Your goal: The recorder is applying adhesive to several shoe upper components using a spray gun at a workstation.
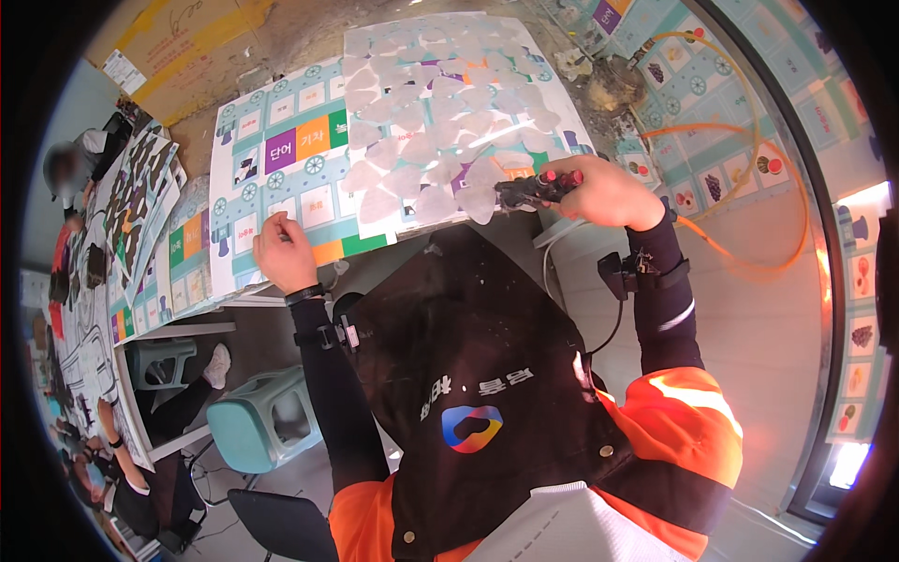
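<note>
While hands flank it — a printed sheet bears translucent pieces.

One left hand; one right hand holding one tool.
Below the left hand stand two plastic stools, one black chair; between and beyond the hands, translucent pieces, too many to count.

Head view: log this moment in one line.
left hand: at printed sheet, near edge | right hand: holding black tool | translucent patches: beside tool
</note>
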`<state>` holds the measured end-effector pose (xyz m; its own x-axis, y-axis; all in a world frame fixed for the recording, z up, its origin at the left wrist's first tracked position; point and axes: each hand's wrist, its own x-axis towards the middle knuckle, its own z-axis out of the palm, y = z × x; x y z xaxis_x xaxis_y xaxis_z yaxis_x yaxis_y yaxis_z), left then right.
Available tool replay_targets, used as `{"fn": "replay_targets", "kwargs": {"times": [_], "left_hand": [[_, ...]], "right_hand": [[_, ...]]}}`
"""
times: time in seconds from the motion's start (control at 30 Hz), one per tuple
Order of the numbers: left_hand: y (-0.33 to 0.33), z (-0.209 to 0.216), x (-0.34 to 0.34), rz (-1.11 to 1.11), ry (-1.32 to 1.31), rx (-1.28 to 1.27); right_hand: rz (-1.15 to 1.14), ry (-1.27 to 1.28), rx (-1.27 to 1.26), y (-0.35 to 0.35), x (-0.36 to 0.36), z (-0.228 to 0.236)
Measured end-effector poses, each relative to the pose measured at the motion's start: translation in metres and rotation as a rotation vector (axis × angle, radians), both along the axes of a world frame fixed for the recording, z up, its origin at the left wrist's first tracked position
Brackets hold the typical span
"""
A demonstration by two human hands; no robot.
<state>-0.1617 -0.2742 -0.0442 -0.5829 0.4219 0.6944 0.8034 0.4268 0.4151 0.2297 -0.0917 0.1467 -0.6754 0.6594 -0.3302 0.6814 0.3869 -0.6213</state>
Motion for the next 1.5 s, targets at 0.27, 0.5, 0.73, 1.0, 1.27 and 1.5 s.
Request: {"fn": "replay_targets", "kwargs": {"times": [0.27, 0.5, 0.73, 1.0, 1.27, 1.5], "left_hand": [[-0.001, 0.001, 0.0, 0.004, 0.025, 0.018], [0.0, -0.001, -0.001, -0.009, 0.033, 0.024], [0.0, 0.002, 0.002, -0.007, 0.031, 0.022], [-0.001, 0.003, 0.001, -0.01, 0.028, 0.014], [-0.001, 0.003, 0.003, -0.01, 0.019, 0.026], [0.0, 0.004, 0.002, 0.0, 0.039, 0.028]], "right_hand": [[0.024, 0.137, 0.21, 0.022, -0.003, -0.011], [-0.031, 0.141, 0.181, 0.021, -0.02, -0.013], [-0.008, 0.042, 0.115, 0.024, -0.016, -0.009], [-0.086, 0.147, 0.192, 0.026, -0.015, -0.012], [-0.033, 0.188, 0.248, 0.027, -0.012, -0.014], [-0.024, -0.111, 0.167, 0.014, -0.011, 0.009]]}}
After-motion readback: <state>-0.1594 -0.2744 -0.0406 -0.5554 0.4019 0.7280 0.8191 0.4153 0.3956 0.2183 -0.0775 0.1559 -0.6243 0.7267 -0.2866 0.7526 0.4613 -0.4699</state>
